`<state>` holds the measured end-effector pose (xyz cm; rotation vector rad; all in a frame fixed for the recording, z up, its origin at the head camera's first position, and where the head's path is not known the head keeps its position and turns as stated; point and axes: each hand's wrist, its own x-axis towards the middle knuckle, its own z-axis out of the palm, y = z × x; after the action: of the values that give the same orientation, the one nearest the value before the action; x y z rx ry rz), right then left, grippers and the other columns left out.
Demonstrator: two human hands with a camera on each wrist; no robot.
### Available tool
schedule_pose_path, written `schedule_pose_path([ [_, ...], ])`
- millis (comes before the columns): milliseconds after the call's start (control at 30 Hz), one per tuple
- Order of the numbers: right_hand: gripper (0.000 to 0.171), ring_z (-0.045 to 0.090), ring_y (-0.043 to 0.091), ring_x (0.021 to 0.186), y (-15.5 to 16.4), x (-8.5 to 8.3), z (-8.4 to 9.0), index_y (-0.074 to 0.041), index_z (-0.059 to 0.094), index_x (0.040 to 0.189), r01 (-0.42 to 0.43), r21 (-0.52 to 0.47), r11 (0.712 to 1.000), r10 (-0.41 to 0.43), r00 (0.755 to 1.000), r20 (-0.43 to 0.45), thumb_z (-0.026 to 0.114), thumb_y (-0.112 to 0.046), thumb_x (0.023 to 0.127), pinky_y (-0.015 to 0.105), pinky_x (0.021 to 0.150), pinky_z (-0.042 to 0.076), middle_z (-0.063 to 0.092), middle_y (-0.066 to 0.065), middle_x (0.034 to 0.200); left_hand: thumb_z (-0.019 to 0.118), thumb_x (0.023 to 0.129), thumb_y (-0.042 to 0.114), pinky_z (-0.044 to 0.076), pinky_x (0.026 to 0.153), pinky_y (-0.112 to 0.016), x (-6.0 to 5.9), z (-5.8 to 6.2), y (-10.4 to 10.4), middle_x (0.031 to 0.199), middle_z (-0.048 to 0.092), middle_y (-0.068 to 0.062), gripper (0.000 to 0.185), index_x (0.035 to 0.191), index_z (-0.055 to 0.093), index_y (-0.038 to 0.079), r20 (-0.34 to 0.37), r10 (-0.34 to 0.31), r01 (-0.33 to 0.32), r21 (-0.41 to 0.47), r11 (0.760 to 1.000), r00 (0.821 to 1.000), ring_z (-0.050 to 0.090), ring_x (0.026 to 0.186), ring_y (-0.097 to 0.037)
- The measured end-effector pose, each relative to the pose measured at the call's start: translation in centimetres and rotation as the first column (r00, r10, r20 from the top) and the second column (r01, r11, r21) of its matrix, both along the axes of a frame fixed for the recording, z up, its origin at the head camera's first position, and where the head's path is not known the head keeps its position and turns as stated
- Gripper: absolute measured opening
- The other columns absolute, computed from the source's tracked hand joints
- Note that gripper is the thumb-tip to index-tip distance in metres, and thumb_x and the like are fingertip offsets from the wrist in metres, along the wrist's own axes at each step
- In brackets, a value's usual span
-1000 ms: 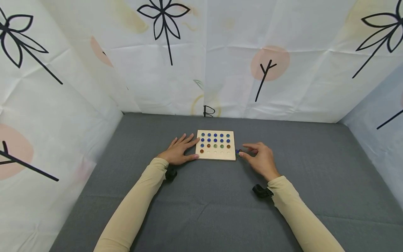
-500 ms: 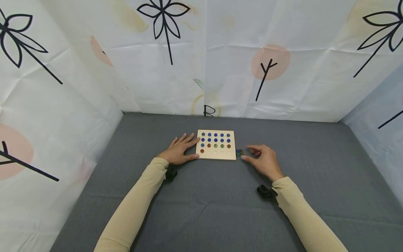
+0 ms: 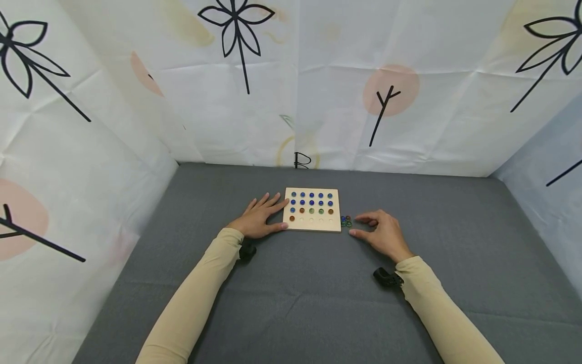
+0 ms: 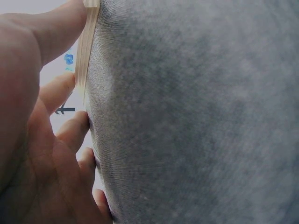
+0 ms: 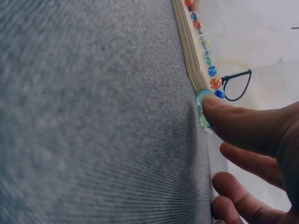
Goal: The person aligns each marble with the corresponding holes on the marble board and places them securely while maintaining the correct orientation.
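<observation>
— Glass marbles [image 3: 346,221] lie where?
— Just right of the wooden board [image 3: 311,225], on the grey counter [image 3: 291,293], beside the right hand [image 3: 381,233] (fingers loose, holding nothing).
— Left hand [image 3: 256,218]?
— Flat, touching the board's left edge.

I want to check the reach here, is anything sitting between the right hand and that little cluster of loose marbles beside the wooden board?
Nothing visible does. The right hand rests on the grey cloth just right of the loose marbles, which lie by the right edge of the wooden board. Only bare cloth shows between.
</observation>
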<state>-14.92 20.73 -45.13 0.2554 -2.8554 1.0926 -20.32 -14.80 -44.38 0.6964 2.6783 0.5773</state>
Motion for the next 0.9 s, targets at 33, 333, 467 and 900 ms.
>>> schedule_pose_path([
  [33,0.036,0.060,0.034,0.097,0.00,-0.01,-0.01,-0.004,0.077,0.114,-0.003,-0.001,1.000,0.003,1.000,0.002,0.087,-0.019,0.083,0.052,0.081,0.050,0.066,0.017,0.108,0.059,0.101,0.050,0.000,0.123,-0.058,0.00,-0.05,0.00,0.169,0.015,-0.011,0.076,0.163,0.025,0.022,0.000,0.000,0.000,0.000,1.000,1.000,0.003,0.155,-0.035],
  [333,0.034,0.057,0.036,0.096,-0.15,-0.22,-0.26,-0.002,0.078,0.111,-0.027,0.032,0.999,0.027,1.000,0.005,0.088,-0.016,0.081,0.053,0.082,0.048,0.062,0.018,0.104,0.059,0.102,0.050,0.000,0.123,-0.058,0.03,-0.18,-0.03,0.169,0.015,-0.011,0.076,0.163,0.025,0.021,-0.002,0.003,-0.003,-0.003,1.000,1.000,0.003,0.155,-0.035],
  [467,0.034,0.057,0.037,0.097,-0.16,-0.25,-0.23,-0.002,0.078,0.111,-0.034,0.039,0.999,0.033,0.999,0.009,0.088,-0.016,0.082,0.054,0.083,0.046,0.061,0.018,0.105,0.059,0.101,0.050,-0.001,0.123,-0.057,0.07,0.00,-0.01,0.169,0.014,-0.010,0.076,0.164,0.025,0.022,0.000,0.006,-0.006,-0.008,1.000,1.000,0.002,0.156,-0.034],
  [900,0.033,0.056,0.035,0.094,-0.05,-0.05,0.18,-0.003,0.078,0.110,-0.059,0.053,0.997,0.060,0.998,-0.011,0.088,-0.018,0.082,0.056,0.086,0.042,0.059,0.016,0.102,0.059,0.101,0.050,-0.001,0.123,-0.057,-0.04,0.05,0.00,0.169,0.014,-0.010,0.076,0.164,0.024,0.023,0.000,-0.001,0.001,-0.014,1.000,1.000,0.002,0.156,-0.034],
])
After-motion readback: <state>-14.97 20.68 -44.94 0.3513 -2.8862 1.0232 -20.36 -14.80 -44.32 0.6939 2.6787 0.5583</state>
